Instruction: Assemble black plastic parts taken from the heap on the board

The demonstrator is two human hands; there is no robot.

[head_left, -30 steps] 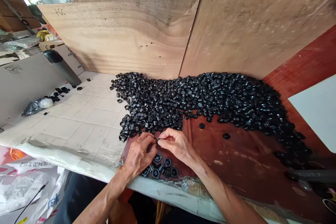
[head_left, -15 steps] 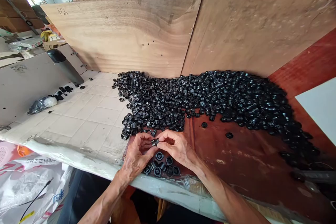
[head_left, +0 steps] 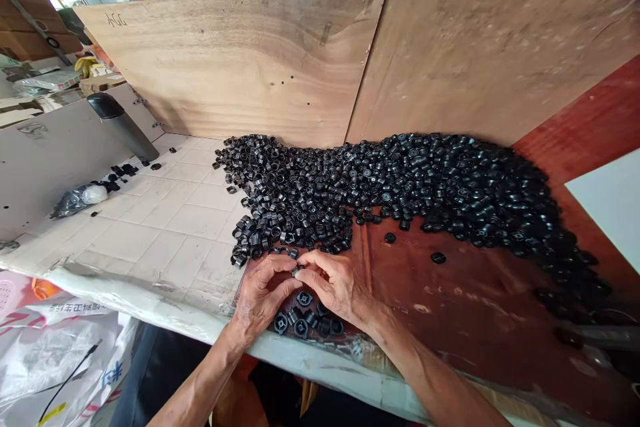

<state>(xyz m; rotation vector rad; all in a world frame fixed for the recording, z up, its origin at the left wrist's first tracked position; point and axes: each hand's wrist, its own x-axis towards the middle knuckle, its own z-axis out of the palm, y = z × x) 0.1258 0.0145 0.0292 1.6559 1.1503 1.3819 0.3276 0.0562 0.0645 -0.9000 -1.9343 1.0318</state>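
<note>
Between the fingertips of both hands is a small black plastic part [head_left: 297, 271], mostly covered by the fingers. My left hand [head_left: 263, 288] pinches it from the left, and my right hand [head_left: 334, 283] closes on it from the right. Just below the hands, several black round plastic parts with spoked ends [head_left: 301, 327] lie in a small group near the table's front edge. Right behind my fingertips begins a large heap of black ring-shaped pieces [head_left: 295, 203].
Along the plywood back board [head_left: 240, 67], the heap runs right into black round caps [head_left: 465, 180]. Two loose caps lie on the red-brown surface [head_left: 425, 307]. A dark flask [head_left: 123, 127] leans at the left, near a plastic bag [head_left: 73, 201] and scattered black bits.
My hands have drawn closer together around the small black part, so less of it shows. My right thumb and fingers have shifted left over it.
</note>
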